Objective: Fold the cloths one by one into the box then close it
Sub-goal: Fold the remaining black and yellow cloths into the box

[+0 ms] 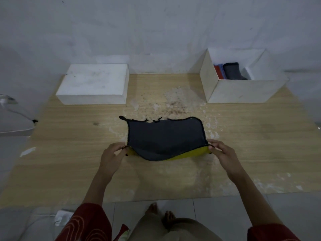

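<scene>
The open white cardboard box (pixel 239 91) sits up and to the right of the dark grey cloth with the yellow underside and black stitched edge (pixel 165 138). Inside it there's a red folded cloth (pixel 218 72), a blue one (pixel 221 69) and a dark grey rolled-up one (pixel 232 70), all standing side by side against the left wall. Up and to the left of the grey-yellow cloth is a white rectangular lid (pixel 93 84), well apart from the box.

The cloth itself lies spread in the middle of a light wooden table (pixel 69 145). Its near edge sags and shows yellow. The left hand (pixel 112 153) pinches its near left corner, and the right hand (pixel 220 152) pinches the near right one. A scuffed whitish patch (pixel 170 101) marks the wood just beyond the cloth. Behind everything there's a plain white wall (pixel 156 32), and grey floor tiles (pixel 225 209) show below the cloth.
</scene>
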